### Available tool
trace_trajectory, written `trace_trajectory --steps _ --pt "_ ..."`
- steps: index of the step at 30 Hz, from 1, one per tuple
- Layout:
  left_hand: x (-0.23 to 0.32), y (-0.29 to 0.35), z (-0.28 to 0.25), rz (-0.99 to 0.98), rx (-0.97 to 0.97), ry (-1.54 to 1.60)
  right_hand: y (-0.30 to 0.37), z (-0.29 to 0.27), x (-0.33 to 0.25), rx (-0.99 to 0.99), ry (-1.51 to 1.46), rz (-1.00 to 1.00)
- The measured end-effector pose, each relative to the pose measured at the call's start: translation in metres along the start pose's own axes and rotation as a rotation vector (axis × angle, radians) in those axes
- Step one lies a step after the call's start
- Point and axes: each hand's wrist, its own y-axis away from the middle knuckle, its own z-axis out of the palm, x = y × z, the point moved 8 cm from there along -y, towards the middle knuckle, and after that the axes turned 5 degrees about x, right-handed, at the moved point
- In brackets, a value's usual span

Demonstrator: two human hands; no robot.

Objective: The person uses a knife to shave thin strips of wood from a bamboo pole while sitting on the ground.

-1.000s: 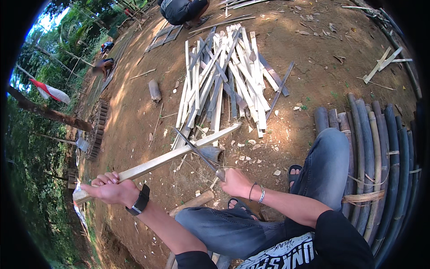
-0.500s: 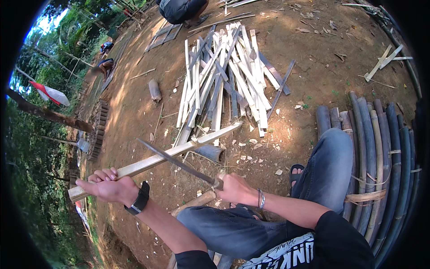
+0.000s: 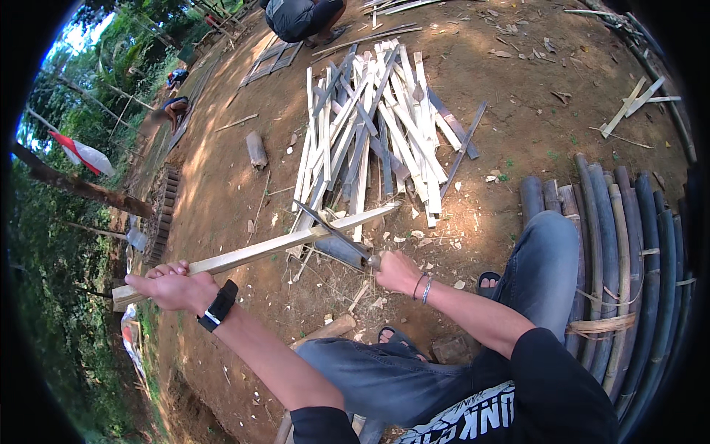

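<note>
My left hand (image 3: 171,286) is wrapped round the near end of a long pale bamboo strip (image 3: 251,254), which slants up to the right across the ground. In my right hand (image 3: 397,271) is the handle of a machete (image 3: 342,238). Its dark blade points up and left and crosses the strip near the far end, lying against or just over it. A short cut bamboo tube (image 3: 342,250) lies on the ground beneath the blade. Behind it spreads a big heap of split bamboo strips (image 3: 370,126), some pale and some dark.
Tied bamboo poles (image 3: 627,274) lie at my right, beside my knee. Another bamboo piece (image 3: 256,150) rests left of the heap. Pale chips dot the brown soil. One person (image 3: 296,18) crouches beyond the heap; another (image 3: 174,109) bends down at far left. Several strips (image 3: 632,103) lie far right.
My right hand and the machete have moved up and to the right, the blade sliding toward the strip's far end. My left hand keeps its hold, shifted slightly up and left.
</note>
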Motion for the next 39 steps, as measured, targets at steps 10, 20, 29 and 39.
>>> trace_trajectory --steps 10,20,29,39 --pt "-0.011 0.003 0.020 -0.032 -0.029 -0.001 -0.003 -0.022 0.015 0.037 -0.009 0.077" --pt "-0.032 -0.025 0.026 -0.071 -0.014 -0.022 -0.017 -0.006 0.032 0.047 -0.061 0.158" --pt "-0.033 -0.023 0.037 -0.065 -0.073 -0.011 0.006 -0.002 -0.038 -0.041 -0.169 0.017" --pt "-0.028 -0.026 0.036 -0.069 -0.184 -0.002 0.031 0.004 -0.039 0.057 -0.184 -0.021"
